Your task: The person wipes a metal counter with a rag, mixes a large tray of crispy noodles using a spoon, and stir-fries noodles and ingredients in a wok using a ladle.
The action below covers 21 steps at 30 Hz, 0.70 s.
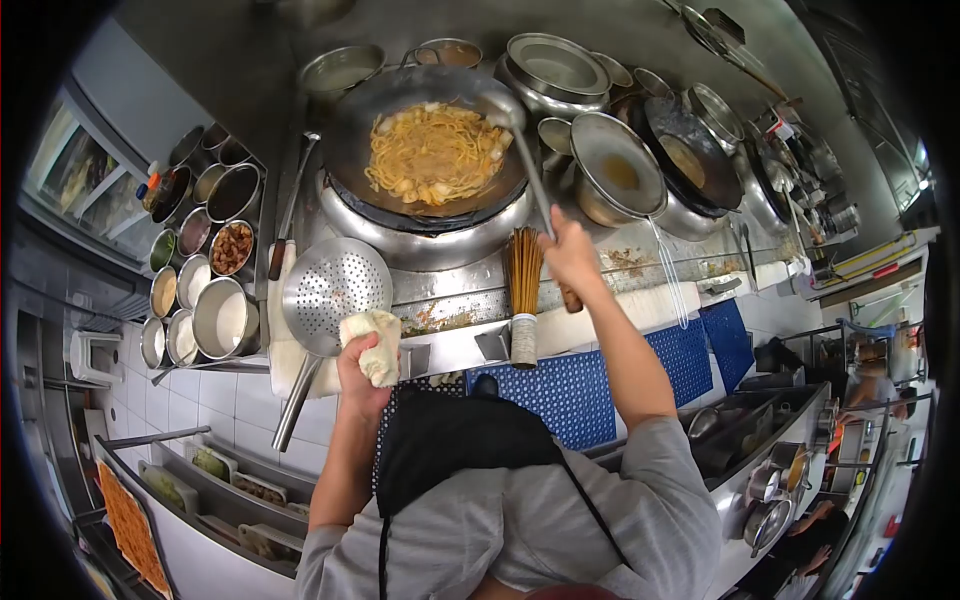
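Note:
A large dark wok [345, 150] sits on the stove ring and holds yellow noodles [435, 155] in brown sauce with pale pieces. My right hand [572, 252] is closed round the handle of a long-handled wok tool [535, 180]. Its head reaches the wok's right side and is too unclear to tell its shape. My left hand [362, 375] grips a folded pale cloth [371, 347] in front of the stove edge. Beside that cloth lies a perforated strainer [337, 290], its metal handle pointing toward me. A bamboo wok brush [524, 300] stands between my hands.
On the left are several metal pots, one with browned pieces [232, 247] and another with white contents [222, 318]. Along the right are a lidded pot [617, 170] and a second wok [715, 165]. Another utensil [290, 205] leans left of the wok. A person's hands [820, 555] show at lower right.

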Available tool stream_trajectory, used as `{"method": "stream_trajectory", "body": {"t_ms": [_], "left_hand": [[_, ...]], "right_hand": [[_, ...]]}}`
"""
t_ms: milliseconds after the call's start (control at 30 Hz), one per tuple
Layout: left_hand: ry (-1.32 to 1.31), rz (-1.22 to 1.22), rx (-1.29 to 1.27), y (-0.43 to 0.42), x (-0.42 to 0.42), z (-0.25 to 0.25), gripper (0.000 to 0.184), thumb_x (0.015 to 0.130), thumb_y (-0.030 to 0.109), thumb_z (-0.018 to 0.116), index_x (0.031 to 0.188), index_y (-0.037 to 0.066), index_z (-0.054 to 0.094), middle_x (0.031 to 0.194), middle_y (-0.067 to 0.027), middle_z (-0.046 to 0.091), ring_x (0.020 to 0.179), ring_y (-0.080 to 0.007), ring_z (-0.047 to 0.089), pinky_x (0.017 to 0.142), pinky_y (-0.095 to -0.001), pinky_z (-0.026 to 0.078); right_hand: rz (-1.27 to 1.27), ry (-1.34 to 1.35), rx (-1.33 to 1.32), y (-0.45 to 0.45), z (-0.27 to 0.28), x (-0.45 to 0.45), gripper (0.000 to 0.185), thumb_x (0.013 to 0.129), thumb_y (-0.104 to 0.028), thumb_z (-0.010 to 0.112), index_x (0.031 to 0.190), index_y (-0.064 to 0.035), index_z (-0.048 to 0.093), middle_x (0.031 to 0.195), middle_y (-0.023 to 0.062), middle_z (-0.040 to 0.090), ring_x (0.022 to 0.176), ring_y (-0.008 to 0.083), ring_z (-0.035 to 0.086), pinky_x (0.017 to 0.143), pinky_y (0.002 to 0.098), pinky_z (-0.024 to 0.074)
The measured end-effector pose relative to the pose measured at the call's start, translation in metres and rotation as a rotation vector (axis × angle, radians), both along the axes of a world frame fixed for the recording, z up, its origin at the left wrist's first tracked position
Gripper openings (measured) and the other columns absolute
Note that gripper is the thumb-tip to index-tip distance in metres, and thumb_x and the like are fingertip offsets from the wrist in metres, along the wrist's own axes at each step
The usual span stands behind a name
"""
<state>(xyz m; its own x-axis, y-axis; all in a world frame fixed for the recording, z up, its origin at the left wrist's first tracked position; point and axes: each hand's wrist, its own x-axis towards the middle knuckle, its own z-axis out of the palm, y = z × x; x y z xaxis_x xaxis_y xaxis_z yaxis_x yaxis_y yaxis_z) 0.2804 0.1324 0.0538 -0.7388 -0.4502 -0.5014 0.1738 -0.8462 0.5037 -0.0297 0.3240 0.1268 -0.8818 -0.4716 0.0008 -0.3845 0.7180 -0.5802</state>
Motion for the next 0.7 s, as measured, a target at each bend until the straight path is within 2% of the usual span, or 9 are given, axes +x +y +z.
{"method": "stream_trajectory", "body": {"t_ms": [133, 267, 333, 367, 433, 533, 567, 667, 700], "left_hand": [[-0.082, 0.025, 0.041, 0.005, -0.004, 0.016, 0.037, 0.078, 0.024, 0.065, 0.108, 0.003, 0.060, 0.077, -0.0109, 0.065, 0.061, -0.0250, 0.065, 0.049, -0.0358, 0.053], [-0.010, -0.006, 0.038, -0.001, 0.007, 0.007, 0.040, 0.077, 0.024, 0.065, 0.110, 0.002, 0.059, 0.079, -0.0114, 0.066, 0.060, -0.0250, 0.065, 0.050, -0.0355, 0.053], [-0.010, -0.005, 0.035, -0.002, 0.011, 0.010, 0.041, 0.077, 0.023, 0.065, 0.111, 0.002, 0.059, 0.083, -0.0114, 0.066, 0.063, -0.0250, 0.065, 0.053, -0.0356, 0.054], [-0.007, -0.002, 0.034, -0.003, 0.011, 0.011, 0.042, 0.076, 0.023, 0.065, 0.112, 0.002, 0.059, 0.085, -0.0115, 0.066, 0.064, -0.0250, 0.065, 0.054, -0.0356, 0.054], [-0.001, 0.031, 0.016, -0.001, 0.008, 0.011, 0.042, 0.077, 0.021, 0.065, 0.114, 0.002, 0.059, 0.090, -0.0115, 0.066, 0.069, -0.0249, 0.066, 0.058, -0.0354, 0.055], [0.003, 0.040, 0.007, 0.004, 0.006, 0.005, 0.042, 0.077, 0.019, 0.065, 0.115, 0.002, 0.059, 0.094, -0.0115, 0.066, 0.074, -0.0246, 0.066, 0.064, -0.0351, 0.056], [0.005, 0.033, 0.006, 0.005, 0.005, 0.003, 0.042, 0.077, 0.019, 0.065, 0.115, 0.002, 0.059, 0.096, -0.0114, 0.066, 0.076, -0.0245, 0.066, 0.065, -0.0350, 0.056], [0.018, 0.019, 0.043, 0.006, 0.003, -0.004, 0.041, 0.077, 0.017, 0.064, 0.115, 0.003, 0.058, 0.095, -0.0113, 0.066, 0.076, -0.0246, 0.066, 0.066, -0.0356, 0.057], [0.016, 0.026, 0.048, 0.006, 0.003, -0.005, 0.041, 0.077, 0.016, 0.064, 0.116, 0.003, 0.058, 0.096, -0.0113, 0.066, 0.076, -0.0247, 0.066, 0.066, -0.0359, 0.057]], "right_hand": [[0.071, -0.349, -0.115, 0.005, 0.025, 0.019, 0.060, 0.089, -0.013, 0.063, 0.145, -0.0016, 0.044, 0.059, 0.0100, 0.057, 0.043, 0.0156, 0.055, 0.044, 0.0334, 0.0450], [0.067, -0.116, -0.158, -0.019, 0.014, -0.005, 0.060, 0.088, -0.011, 0.062, 0.144, -0.0006, 0.043, 0.060, 0.0105, 0.057, 0.044, 0.0165, 0.055, 0.045, 0.0350, 0.0450], [0.036, -0.033, -0.125, -0.038, 0.003, -0.029, 0.058, 0.088, -0.013, 0.062, 0.142, -0.0015, 0.046, 0.075, 0.0172, 0.059, 0.066, 0.0262, 0.057, 0.061, 0.0391, 0.0464], [0.003, -0.048, -0.130, -0.047, 0.000, -0.037, 0.057, 0.087, -0.014, 0.062, 0.140, -0.0024, 0.048, 0.091, 0.0241, 0.062, 0.088, 0.0352, 0.058, 0.076, 0.0426, 0.0472], [0.024, 0.207, -0.142, -0.067, -0.013, -0.051, 0.044, 0.086, -0.014, 0.062, 0.129, -0.0022, 0.059, 0.092, 0.0269, 0.069, 0.084, 0.0399, 0.070, 0.077, 0.0446, 0.0544], [0.065, -0.370, -0.260, -0.096, 0.014, -0.052, 0.031, 0.087, -0.012, 0.062, 0.115, 0.0001, 0.063, 0.073, 0.0164, 0.065, 0.052, 0.0261, 0.064, 0.051, 0.0393, 0.0525], [0.058, -0.454, -0.336, -0.107, 0.010, -0.051, 0.020, 0.088, -0.010, 0.061, 0.105, 0.0004, 0.064, 0.064, 0.0072, 0.056, 0.039, 0.0134, 0.051, 0.035, 0.0319, 0.0415], [0.213, -0.537, -0.317, -0.127, 0.009, -0.043, 0.022, 0.089, -0.010, 0.060, 0.108, 0.0006, 0.064, 0.065, 0.0065, 0.057, 0.040, 0.0133, 0.052, 0.034, 0.0300, 0.0395], [0.281, -0.558, -0.199, -0.125, 0.025, -0.033, 0.037, 0.091, -0.010, 0.060, 0.128, -0.0035, 0.058, 0.061, 0.0085, 0.053, 0.045, 0.0179, 0.055, 0.042, 0.0356, 0.0462]]}}
